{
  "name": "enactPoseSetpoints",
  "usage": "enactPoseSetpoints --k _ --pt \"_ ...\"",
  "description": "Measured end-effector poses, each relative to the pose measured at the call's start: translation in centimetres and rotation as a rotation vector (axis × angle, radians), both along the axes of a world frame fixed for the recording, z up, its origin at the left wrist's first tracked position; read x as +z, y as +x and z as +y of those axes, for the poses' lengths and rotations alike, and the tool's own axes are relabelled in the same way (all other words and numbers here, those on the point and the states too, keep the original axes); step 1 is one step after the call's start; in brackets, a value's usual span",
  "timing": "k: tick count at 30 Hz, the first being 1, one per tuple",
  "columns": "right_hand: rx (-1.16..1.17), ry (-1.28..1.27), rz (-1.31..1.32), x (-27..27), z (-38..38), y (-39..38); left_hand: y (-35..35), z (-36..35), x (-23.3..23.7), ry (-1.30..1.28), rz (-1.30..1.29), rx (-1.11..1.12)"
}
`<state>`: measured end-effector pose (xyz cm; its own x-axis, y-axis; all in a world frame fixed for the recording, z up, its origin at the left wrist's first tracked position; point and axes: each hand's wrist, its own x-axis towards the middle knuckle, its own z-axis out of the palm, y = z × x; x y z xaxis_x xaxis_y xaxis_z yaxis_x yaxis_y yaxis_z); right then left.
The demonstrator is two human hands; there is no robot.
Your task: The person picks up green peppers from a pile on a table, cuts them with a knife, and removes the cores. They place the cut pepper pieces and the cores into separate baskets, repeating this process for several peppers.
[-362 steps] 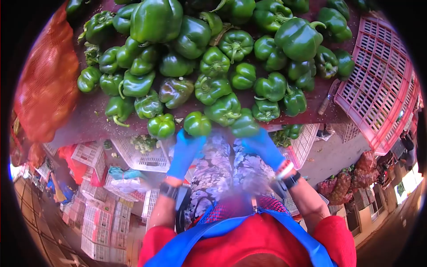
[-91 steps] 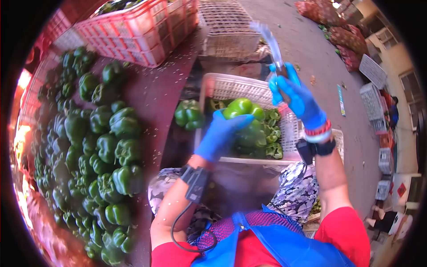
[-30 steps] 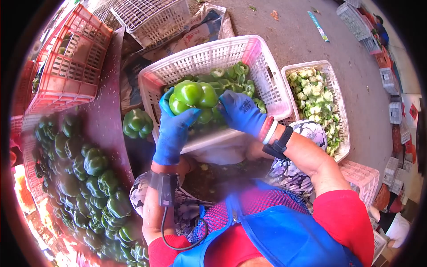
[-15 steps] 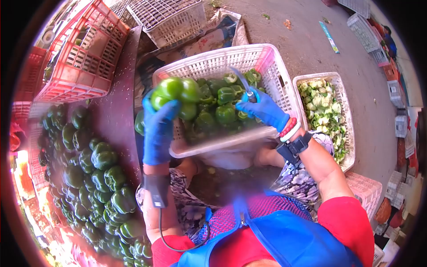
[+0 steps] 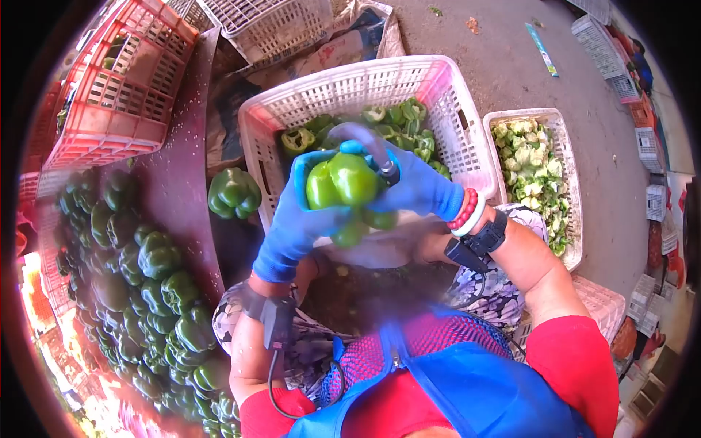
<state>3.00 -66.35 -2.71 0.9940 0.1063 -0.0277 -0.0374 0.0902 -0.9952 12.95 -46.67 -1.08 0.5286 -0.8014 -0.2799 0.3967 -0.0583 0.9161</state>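
Note:
Both hands wear blue gloves and meet over the near side of a white-and-pink crate (image 5: 453,87) of green peppers. My left hand (image 5: 292,219) is wrapped round a bright green pepper (image 5: 341,181). Against the pepper's right side, my right hand (image 5: 420,186) grips a small curved knife (image 5: 387,169), its blurred blade arching over the top of the pepper. More green shows under the gloves, too blurred to tell apart. Cut peppers (image 5: 409,120) lie inside the crate behind the hands.
A heap of green peppers (image 5: 161,292) fills the left side, with a single pepper (image 5: 234,193) beside the crate. On the right a white tray (image 5: 573,190) holds pale cut pieces. Red crates (image 5: 124,95) and a white crate (image 5: 270,29) stand at the back.
My left hand has moved right and down with the pepper, and my right hand has moved left to meet it. The knife blade has swung over to the pepper's top.

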Motion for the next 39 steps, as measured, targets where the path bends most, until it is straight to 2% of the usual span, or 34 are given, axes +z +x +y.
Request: enactPoseSetpoints --k 1,4,8,9,12,13,14,16,17,18,20,22,24,26,27,28,29,31,33,34,35,37,38,39 --pt "-0.046 0.120 0.010 0.3 0.5 -0.4 0.1 0.0 0.3 -0.048 0.094 -0.003" --pt "-0.138 0.122 0.054 -0.4 1.0 -0.5 0.5 0.2 0.0 -0.052 0.224 -0.006" --pt "0.006 0.343 0.217 0.8 0.1 -0.4 2.0 0.6 -0.6 -0.101 0.376 -0.155" --pt "0.047 0.292 0.255 -1.4 -0.9 -0.4 1.9 0.9 -0.4 -0.103 0.421 -0.188" --pt "0.036 0.642 0.506 0.2 -2.7 -0.8 2.3 1.9 0.1 -0.119 0.439 -0.266" --pt "-0.039 0.610 0.562 -0.8 -3.7 -1.0 2.7 1.6 0.6 -0.173 0.443 -0.291" --pt "-0.033 0.741 0.553 -1.2 -5.2 -1.7 3.8 1.8 0.0 -0.162 0.317 -0.329" --pt "0.022 0.908 0.440 -1.9 -7.0 -2.0 4.0 2.0 0.3 -0.269 0.224 -0.168" --pt "-0.015 0.772 0.461 -2.5 -7.9 -1.7 4.5 2.1 -0.5 -0.295 0.172 -0.132" --pt "-0.163 0.389 0.632 -1.9 -8.1 -1.1 4.8 2.1 -0.9 -0.324 0.210 -0.086" --pt "-0.417 -0.568 0.294 -5.4 -8.9 -1.0 4.5 1.6 -1.6 -0.339 0.210 0.040" --pt "-0.424 -0.169 0.474 -1.6 -6.0 -0.4 3.9 0.7 -1.3 -0.375 0.228 0.061" --pt "-0.194 0.517 0.456 -2.8 -3.4 -0.8 3.2 -0.4 -2.2 -0.429 0.200 0.145" --pt "-0.195 0.546 0.327 -1.8 2.2 -1.3 2.1 -2.1 -1.9 -0.502 0.547 0.338" --pt "-0.295 0.525 0.324 -1.2 3.1 -0.8 2.2 -2.2 -4.2 -0.295 -0.190 0.335" --pt "-0.397 0.504 0.323 -0.5 3.6 -0.6 2.0 -2.2 -4.6 -0.184 -0.376 0.319" --pt "-0.371 0.487 0.302 -0.7 3.2 -0.5 1.9 -2.3 -4.9 -0.067 -0.559 0.311" --pt "-0.305 0.442 0.247 -1.1 1.5 0.4 1.6 -3.1 -0.2 -0.091 0.143 0.336" --pt "-0.336 0.121 0.051 -1.6 0.8 0.8 1.8 -2.2 -1.5 0.124 -0.385 0.255" --pt "-0.326 0.103 0.077 -1.5 0.7 0.3 1.5 -1.7 -1.7 0.254 -0.628 0.202" --pt "-0.316 0.086 0.102 -1.5 0.6 -0.2 1.6 -1.3 -1.7 0.328 -0.750 0.122" --pt "-0.260 -0.128 0.144 -1.7 0.9 -1.5 2.0 -1.1 0.0 0.460 -0.996 -0.062" --pt "-0.233 -0.236 0.163 -1.8 0.9 -2.0 2.1 -1.3 0.8 0.490 -0.933 -0.146" --pt "-0.216 -0.307 0.230 0.0 1.2 -2.3 2.0 -1.1 0.6 0.485 -0.997 -0.202"
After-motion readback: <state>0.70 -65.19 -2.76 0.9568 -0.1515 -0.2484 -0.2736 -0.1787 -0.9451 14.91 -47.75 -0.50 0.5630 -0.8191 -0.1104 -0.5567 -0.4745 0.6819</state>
